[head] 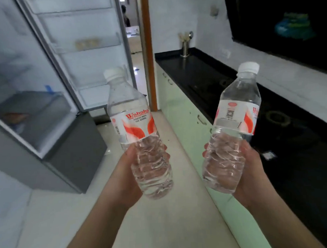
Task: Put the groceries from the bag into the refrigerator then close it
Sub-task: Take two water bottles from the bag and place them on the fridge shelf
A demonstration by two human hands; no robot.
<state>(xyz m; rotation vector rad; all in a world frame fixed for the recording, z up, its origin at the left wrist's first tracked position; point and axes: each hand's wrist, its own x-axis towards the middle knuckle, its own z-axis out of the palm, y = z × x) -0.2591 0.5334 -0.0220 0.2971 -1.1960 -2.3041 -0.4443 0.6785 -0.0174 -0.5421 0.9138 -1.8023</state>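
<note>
My left hand [126, 178] grips the lower part of a clear water bottle [132, 113] with a white cap and an orange-and-white label. My right hand [248, 173] holds a second bottle of the same kind [238, 110], also by its lower part. Both bottles are upright, slightly tilted, in front of me over the floor. The refrigerator [23, 102] stands open at the left, its door [86, 58] swung out with white shelves, one holding a few eggs [86, 44]. A clear drawer [34, 111] shows in the fridge's lower part. The grocery bag is not in view.
A black countertop [222, 81] over pale green cabinets [184, 115] runs along the right, with a metal utensil holder [185, 47] at its far end. A wooden door frame [149, 50] and a doorway lie ahead. Light floor tiles [162, 207] stretch below my arms.
</note>
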